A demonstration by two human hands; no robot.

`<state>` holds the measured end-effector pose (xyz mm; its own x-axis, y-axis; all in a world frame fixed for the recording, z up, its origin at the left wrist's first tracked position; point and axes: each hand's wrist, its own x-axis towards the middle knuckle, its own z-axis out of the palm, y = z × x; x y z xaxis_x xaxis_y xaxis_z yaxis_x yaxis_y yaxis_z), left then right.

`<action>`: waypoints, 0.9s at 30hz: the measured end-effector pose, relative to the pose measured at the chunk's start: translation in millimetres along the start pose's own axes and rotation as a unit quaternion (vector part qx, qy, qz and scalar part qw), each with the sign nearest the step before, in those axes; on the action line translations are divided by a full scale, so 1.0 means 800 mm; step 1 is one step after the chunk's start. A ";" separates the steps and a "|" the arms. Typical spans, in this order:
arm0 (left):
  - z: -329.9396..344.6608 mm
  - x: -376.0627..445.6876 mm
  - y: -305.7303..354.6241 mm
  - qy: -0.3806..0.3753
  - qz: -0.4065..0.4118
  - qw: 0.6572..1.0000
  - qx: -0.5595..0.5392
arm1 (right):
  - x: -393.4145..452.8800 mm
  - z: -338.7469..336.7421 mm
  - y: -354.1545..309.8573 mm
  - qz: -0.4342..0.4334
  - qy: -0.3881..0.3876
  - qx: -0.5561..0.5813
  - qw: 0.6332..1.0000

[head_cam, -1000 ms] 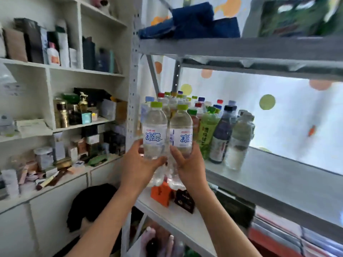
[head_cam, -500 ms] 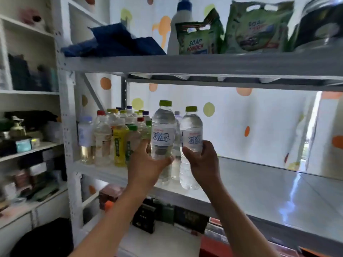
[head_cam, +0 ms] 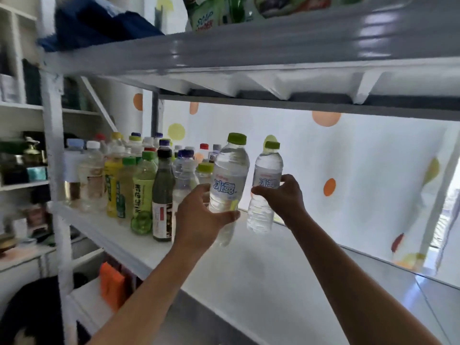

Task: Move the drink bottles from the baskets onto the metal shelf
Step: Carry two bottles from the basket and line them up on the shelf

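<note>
My left hand (head_cam: 201, 217) grips a clear water bottle (head_cam: 230, 175) with a green cap and a blue-lettered label. Its base looks at or just above the metal shelf (head_cam: 286, 275). My right hand (head_cam: 283, 195) grips a second, matching water bottle (head_cam: 266, 185) a little further back and to the right, its bottom low over the shelf. Both bottles are upright, just right of a crowd of several drink bottles (head_cam: 142, 185) standing on the left part of the shelf. No basket is in view.
The shelf surface stretches bare to the right of the bottles. An upper metal shelf (head_cam: 249, 48) hangs close overhead, carrying a blue cloth (head_cam: 99, 23) and soap powder bags (head_cam: 206, 18). A white upright post (head_cam: 53, 150) stands at left, with white wall shelves beyond it.
Both hands have carried the two water bottles further in over the shelf and lower. The right bottle has gone further back and the two bottles have spread apart.
</note>
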<state>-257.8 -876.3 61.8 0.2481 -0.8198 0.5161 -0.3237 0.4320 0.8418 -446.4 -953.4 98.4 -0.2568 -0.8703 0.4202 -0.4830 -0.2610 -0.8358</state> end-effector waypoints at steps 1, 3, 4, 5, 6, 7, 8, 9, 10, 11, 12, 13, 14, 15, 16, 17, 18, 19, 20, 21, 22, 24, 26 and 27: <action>0.010 0.001 -0.003 0.013 -0.004 1.000 0.007 | 0.016 0.002 0.008 0.003 -0.009 0.001 1.000; 0.028 0.001 -0.009 0.026 -0.017 0.999 0.011 | 0.042 0.012 0.023 0.008 -0.026 -0.005 1.000; 0.039 0.002 -0.014 0.032 -0.023 0.999 0.015 | 0.055 0.017 0.030 0.014 -0.035 -0.005 0.999; 0.048 0.002 -0.020 0.038 -0.032 0.999 0.022 | 0.066 0.024 0.036 0.022 -0.041 -0.003 0.999; 0.057 0.002 -0.026 0.048 -0.041 0.998 0.031 | 0.075 0.032 0.041 0.029 -0.049 -0.006 0.998; 0.065 0.002 -0.032 0.057 -0.051 0.996 0.038 | 0.083 0.039 0.045 0.033 -0.054 -0.011 0.998; 0.072 0.003 -0.038 0.064 -0.060 0.995 0.045 | 0.091 0.045 0.048 0.036 -0.058 -0.018 0.998; 0.081 0.003 -0.042 0.071 -0.070 0.994 0.051 | 0.099 0.051 0.052 0.033 -0.063 -0.026 0.997; 0.089 0.004 -0.044 0.074 -0.076 0.993 0.054 | 0.107 0.056 0.055 0.028 -0.068 -0.036 0.997; 0.095 0.006 -0.045 0.077 -0.082 0.992 0.054 | 0.115 0.063 0.057 0.022 -0.075 -0.044 0.996; 0.101 0.009 -0.046 0.078 -0.084 0.992 0.053 | 0.121 0.069 0.057 0.020 -0.081 -0.049 0.995; 0.107 0.013 -0.047 0.076 -0.084 0.992 0.057 | 0.125 0.073 0.058 0.023 -0.086 -0.053 0.995; 0.111 0.017 -0.049 0.075 -0.082 0.992 0.065 | 0.127 0.077 0.057 0.027 -0.093 -0.058 0.994; 0.116 0.022 -0.052 0.072 -0.078 0.992 0.074 | 0.128 0.081 0.056 0.032 -0.096 -0.063 0.993; 0.121 0.028 -0.056 0.068 -0.074 0.992 0.081 | 0.129 0.084 0.055 0.037 -0.100 -0.068 0.992; 0.125 0.032 -0.061 0.065 -0.072 0.992 0.085 | 0.130 0.087 0.055 0.040 -0.102 -0.075 0.991; 0.128 0.037 -0.065 0.062 -0.070 0.992 0.087 | 0.130 0.089 0.054 0.041 -0.104 -0.083 0.990; 0.131 0.042 -0.069 0.058 -0.064 0.992 0.089 | 0.133 0.092 0.054 0.040 -0.106 -0.091 0.989; 0.134 0.045 -0.071 0.053 -0.058 0.993 0.091 | 0.135 0.094 0.053 0.039 -0.109 -0.100 0.988; 0.136 0.049 -0.071 0.049 -0.055 0.993 0.093 | 0.138 0.097 0.054 0.037 -0.111 -0.107 0.987; 0.138 0.051 -0.071 0.050 -0.052 0.993 0.096 | 0.139 0.098 0.053 0.035 -0.113 -0.113 0.987; 0.144 0.055 -0.072 0.050 -0.049 0.992 0.105 | 0.147 0.102 0.058 0.027 -0.118 -0.125 0.985; 0.150 0.058 -0.074 0.047 -0.051 0.992 0.107 | 0.160 0.106 0.070 0.016 -0.129 -0.130 0.983; 0.153 0.060 -0.075 0.047 -0.053 0.992 0.105 | 0.170 0.110 0.081 0.011 -0.139 -0.123 0.983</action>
<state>-338.1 -987.9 16.5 0.3720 -0.8137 0.4467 -0.4720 0.2485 0.8458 -438.8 -1125.8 70.4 -0.0472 -0.9639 0.2622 -0.6764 -0.1623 -0.7185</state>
